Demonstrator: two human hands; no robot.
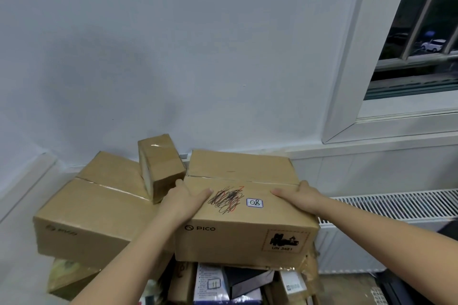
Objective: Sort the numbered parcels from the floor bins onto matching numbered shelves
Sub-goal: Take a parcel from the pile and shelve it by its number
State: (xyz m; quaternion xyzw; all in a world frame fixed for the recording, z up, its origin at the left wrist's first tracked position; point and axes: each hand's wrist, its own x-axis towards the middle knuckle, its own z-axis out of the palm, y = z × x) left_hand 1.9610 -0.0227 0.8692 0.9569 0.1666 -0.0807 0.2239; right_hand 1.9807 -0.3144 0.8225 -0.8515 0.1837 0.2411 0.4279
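A large brown cardboard parcel (pixel 244 218) printed PICO carries a scribbled-out mark and a small white label (pixel 254 203) reading 08. It sits on top of a pile of parcels. My left hand (pixel 184 199) grips its left edge with the thumb lying on the top face. My right hand (pixel 296 194) grips its right edge, thumb also on top. Both sets of fingers wrap over the sides, out of sight.
Another big PICO box (pixel 91 210) lies to the left with a small taped box (pixel 159 164) leaning on it. Smaller parcels (pixel 230 282) fill the bin below. A white wall stands behind, a window (pixel 416 37) and radiator (pixel 386 208) at the right.
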